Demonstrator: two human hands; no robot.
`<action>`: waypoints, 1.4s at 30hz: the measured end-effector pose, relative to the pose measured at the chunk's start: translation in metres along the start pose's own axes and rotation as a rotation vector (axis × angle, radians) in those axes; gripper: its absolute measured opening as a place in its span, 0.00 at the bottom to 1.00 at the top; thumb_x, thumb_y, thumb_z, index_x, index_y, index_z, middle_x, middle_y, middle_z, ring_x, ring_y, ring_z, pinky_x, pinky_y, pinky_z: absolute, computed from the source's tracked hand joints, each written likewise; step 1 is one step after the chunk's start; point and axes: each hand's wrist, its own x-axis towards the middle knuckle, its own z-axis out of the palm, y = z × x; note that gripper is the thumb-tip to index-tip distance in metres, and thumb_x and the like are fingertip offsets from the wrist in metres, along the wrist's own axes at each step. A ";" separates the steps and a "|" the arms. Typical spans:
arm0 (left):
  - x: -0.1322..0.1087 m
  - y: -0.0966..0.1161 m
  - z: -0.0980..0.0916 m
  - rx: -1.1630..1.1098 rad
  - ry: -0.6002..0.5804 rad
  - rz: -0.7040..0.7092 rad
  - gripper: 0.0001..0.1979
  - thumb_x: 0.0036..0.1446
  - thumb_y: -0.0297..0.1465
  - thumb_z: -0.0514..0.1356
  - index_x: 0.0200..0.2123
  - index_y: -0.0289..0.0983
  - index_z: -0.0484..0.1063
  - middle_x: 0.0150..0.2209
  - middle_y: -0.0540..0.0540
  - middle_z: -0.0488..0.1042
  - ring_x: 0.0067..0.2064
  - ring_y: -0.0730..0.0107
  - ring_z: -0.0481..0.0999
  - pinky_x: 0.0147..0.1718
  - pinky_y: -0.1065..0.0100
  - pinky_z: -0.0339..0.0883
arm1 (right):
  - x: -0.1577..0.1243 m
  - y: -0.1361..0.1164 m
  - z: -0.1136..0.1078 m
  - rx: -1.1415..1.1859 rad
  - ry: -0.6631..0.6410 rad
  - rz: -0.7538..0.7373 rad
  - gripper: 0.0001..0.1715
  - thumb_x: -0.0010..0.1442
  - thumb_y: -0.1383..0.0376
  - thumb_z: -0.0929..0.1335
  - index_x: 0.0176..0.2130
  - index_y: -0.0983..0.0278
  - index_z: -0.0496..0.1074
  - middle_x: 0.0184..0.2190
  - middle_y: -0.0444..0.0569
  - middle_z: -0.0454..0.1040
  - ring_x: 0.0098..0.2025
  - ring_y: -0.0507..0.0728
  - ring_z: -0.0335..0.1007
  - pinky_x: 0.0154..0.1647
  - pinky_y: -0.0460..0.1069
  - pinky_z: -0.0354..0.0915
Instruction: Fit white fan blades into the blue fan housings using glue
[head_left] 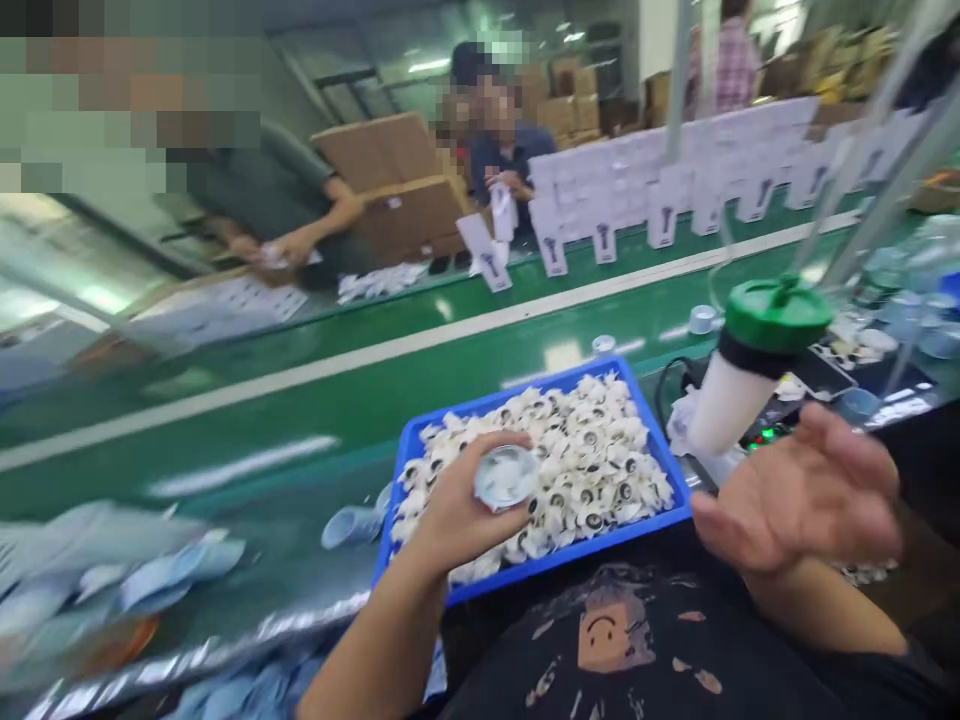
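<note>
My left hand [450,500] is closed round a small clear plastic cup [506,477] with a round rim and something pale inside. It is above a blue tray [529,573] heaped with small white plastic parts [577,440], several with dark round centres. Off the tray's right side, my right hand [802,495] is open, palm up, fingers apart and a little blurred, with nothing in it. Just behind that hand is a white bottle [739,395] with a green lid; I cannot tell whether the two touch.
A green conveyor belt [315,420] runs across behind the tray. Pale blue cups [349,527] and blurred plastic pieces [165,570] lie at left. White boxes [664,215] line the far side, where two people [300,220] handle pale items. Metal posts [892,210] rise at right.
</note>
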 end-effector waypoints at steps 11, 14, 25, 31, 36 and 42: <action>-0.021 0.020 0.033 0.270 -0.067 0.263 0.07 0.46 0.33 0.59 0.31 0.39 0.67 0.27 0.47 0.76 0.30 0.62 0.76 0.33 0.62 0.66 | 0.039 -0.052 0.045 -0.155 -0.665 -0.410 0.03 0.60 0.66 0.71 0.33 0.62 0.74 0.29 0.45 0.68 0.32 0.54 0.56 0.33 0.50 0.49; -0.022 0.015 0.040 0.343 0.027 0.275 0.08 0.47 0.32 0.57 0.33 0.38 0.69 0.29 0.45 0.77 0.32 0.61 0.77 0.35 0.61 0.66 | 0.038 -0.049 0.053 -0.092 -0.706 -0.239 0.05 0.56 0.65 0.74 0.29 0.62 0.75 0.26 0.44 0.64 0.32 0.53 0.56 0.34 0.49 0.49; -0.018 0.000 0.043 0.560 0.050 0.198 0.10 0.49 0.32 0.57 0.36 0.36 0.71 0.31 0.43 0.78 0.34 0.59 0.78 0.36 0.60 0.65 | 0.035 -0.032 0.088 0.110 -0.786 0.132 0.03 0.54 0.71 0.73 0.28 0.66 0.76 0.23 0.42 0.65 0.28 0.50 0.60 0.31 0.45 0.55; -0.019 0.003 0.033 0.478 -0.114 0.181 0.08 0.46 0.37 0.60 0.26 0.38 0.69 0.22 0.48 0.74 0.25 0.63 0.74 0.28 0.64 0.63 | 0.050 -0.027 0.088 0.258 -0.939 -0.073 0.07 0.47 0.71 0.77 0.25 0.62 0.77 0.23 0.40 0.69 0.29 0.50 0.60 0.37 0.47 0.56; -0.004 0.000 0.027 0.799 0.120 0.146 0.14 0.48 0.31 0.57 0.39 0.33 0.73 0.30 0.40 0.79 0.34 0.56 0.79 0.36 0.59 0.64 | 0.043 -0.027 0.114 0.151 -0.776 0.105 0.13 0.63 0.72 0.64 0.34 0.68 0.78 0.21 0.41 0.62 0.24 0.49 0.55 0.28 0.45 0.53; -0.005 0.017 0.014 0.476 -0.103 0.227 0.09 0.46 0.37 0.60 0.27 0.37 0.70 0.23 0.48 0.75 0.26 0.64 0.76 0.27 0.66 0.64 | 0.060 -0.029 0.081 0.229 -0.868 -0.203 0.02 0.56 0.67 0.73 0.33 0.63 0.79 0.24 0.42 0.68 0.29 0.50 0.60 0.36 0.47 0.56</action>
